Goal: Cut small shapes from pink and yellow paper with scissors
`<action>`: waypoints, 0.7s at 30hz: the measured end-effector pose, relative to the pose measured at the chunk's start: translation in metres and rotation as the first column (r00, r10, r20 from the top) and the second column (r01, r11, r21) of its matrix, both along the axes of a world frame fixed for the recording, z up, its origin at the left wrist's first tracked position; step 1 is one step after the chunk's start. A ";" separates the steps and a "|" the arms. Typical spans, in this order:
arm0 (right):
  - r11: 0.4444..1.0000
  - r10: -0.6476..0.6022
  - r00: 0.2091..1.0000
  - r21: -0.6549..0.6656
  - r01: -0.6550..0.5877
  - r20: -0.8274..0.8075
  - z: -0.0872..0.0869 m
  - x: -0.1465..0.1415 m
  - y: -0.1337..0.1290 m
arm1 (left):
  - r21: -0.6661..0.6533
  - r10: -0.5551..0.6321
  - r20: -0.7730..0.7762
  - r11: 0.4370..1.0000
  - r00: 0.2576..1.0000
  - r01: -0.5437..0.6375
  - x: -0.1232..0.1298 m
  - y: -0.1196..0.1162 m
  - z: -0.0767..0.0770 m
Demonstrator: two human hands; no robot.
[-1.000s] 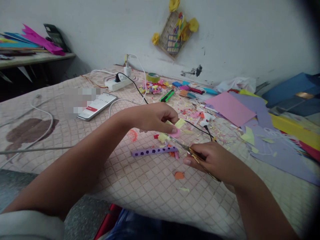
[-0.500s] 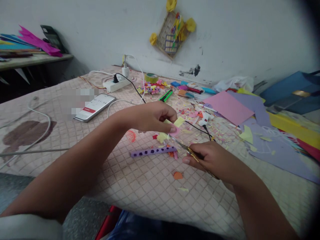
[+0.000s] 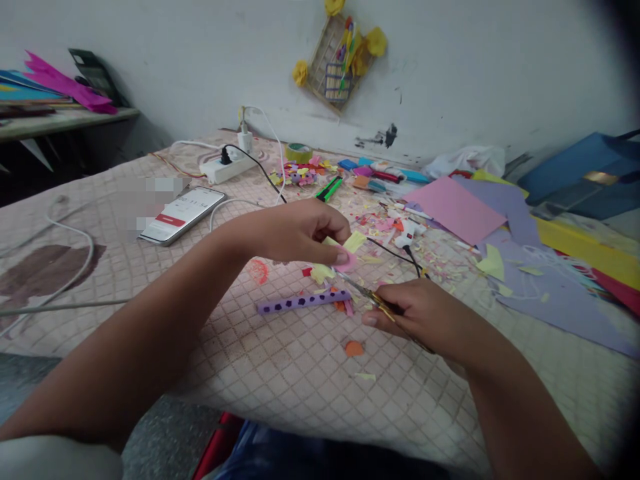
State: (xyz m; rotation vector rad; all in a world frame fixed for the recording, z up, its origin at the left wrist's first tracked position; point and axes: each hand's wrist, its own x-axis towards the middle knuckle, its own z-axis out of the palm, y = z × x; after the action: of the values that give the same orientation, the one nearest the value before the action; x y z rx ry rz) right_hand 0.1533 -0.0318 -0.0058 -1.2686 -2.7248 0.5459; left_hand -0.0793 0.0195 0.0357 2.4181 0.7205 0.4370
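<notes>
My left hand [image 3: 315, 233] pinches a small pink piece of paper [image 3: 346, 261] together with a pale yellow piece [image 3: 355, 241] above the middle of the table. In my right hand [image 3: 417, 310] is a pair of scissors [image 3: 379, 301] with gold-coloured handles; its blade tips reach to the lower edge of the pink paper. Whether the blades are parted I cannot tell. Below the hands lies a purple paper tube [image 3: 303, 302] with dark spots. An orange paper piece [image 3: 355, 348] rests on the cloth nearer to me.
To the left are a phone [image 3: 183, 215], a power strip [image 3: 227, 167] and loose cables. Farther back lie a tape roll [image 3: 299, 153], a green cutter [image 3: 329, 189] and paper scraps. A glue gun [image 3: 409, 233], pink paper [image 3: 457, 210] and a blue bag [image 3: 583, 177] are right.
The view has shifted slightly, so everything sits a little further left. Both hands keep nearly the same pose, with the scissors still at the pink paper.
</notes>
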 end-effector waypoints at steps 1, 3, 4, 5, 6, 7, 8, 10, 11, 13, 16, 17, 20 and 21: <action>1.000 0.005 1.000 0.003 -0.005 -0.003 0.000 0.000 0.000 | 0.002 0.003 0.000 1.000 1.000 -0.003 0.000 0.000 0.000; 1.000 0.011 1.000 0.007 -0.011 -0.007 0.000 0.000 0.000 | 0.001 0.011 0.004 1.000 1.000 -0.011 0.000 0.001 0.000; 1.000 0.012 1.000 0.006 -0.012 -0.006 0.000 0.000 0.000 | -0.003 0.013 0.006 1.000 1.000 -0.013 0.000 0.001 0.000; 1.000 0.013 1.000 0.006 -0.013 -0.002 -0.001 0.001 0.000 | -0.007 0.013 0.009 1.000 1.000 -0.013 0.000 0.001 0.000; 1.000 0.012 1.000 0.008 -0.012 0.002 -0.001 0.001 0.000 | -0.009 0.013 0.014 1.000 1.000 -0.013 0.000 0.001 0.000; 1.000 0.012 1.000 0.012 -0.012 0.007 -0.001 0.002 0.000 | -0.013 0.013 0.018 1.000 1.000 -0.012 0.001 0.001 0.000; 1.000 0.012 1.000 0.019 -0.013 0.011 -0.002 0.002 0.001 | -0.019 0.014 0.021 1.000 1.000 -0.013 0.001 0.001 0.000; 1.000 0.013 1.000 0.027 -0.013 0.019 -0.002 0.002 0.001 | -0.039 0.019 0.023 0.999 1.000 -0.019 0.001 0.001 -0.001; 1.000 0.013 1.000 0.027 -0.013 0.022 -0.002 0.002 0.002 | -0.051 0.023 0.022 0.998 0.999 -0.022 0.001 0.001 -0.001; 1.000 -0.003 0.999 0.031 0.002 0.035 -0.002 0.001 0.002 | -0.069 0.029 0.025 0.997 0.999 -0.028 0.000 0.001 -0.002; 0.994 -0.079 0.995 0.083 0.073 0.065 -0.001 0.000 0.001 | -0.067 0.043 0.050 0.997 0.998 -0.040 0.001 0.001 -0.003; 0.990 -0.103 0.992 0.100 0.096 0.072 -0.001 0.000 0.001 | -0.061 0.050 0.064 0.997 0.997 -0.046 0.001 0.001 -0.003; 0.988 -0.121 0.990 0.101 0.114 0.072 0.000 0.000 -0.001 | -0.053 0.067 0.098 0.997 0.993 -0.062 0.001 0.000 -0.003; 0.989 -0.121 0.990 0.096 0.113 0.072 0.001 0.000 -0.001 | -0.054 0.070 0.105 0.996 0.992 -0.065 0.001 0.000 -0.003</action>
State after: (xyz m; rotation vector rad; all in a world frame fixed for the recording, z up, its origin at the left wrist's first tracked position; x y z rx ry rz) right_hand 0.1533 -0.0329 -0.0053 -1.4440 -2.6798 0.3626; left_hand -0.0779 0.0192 0.0330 2.3093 0.7594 0.5636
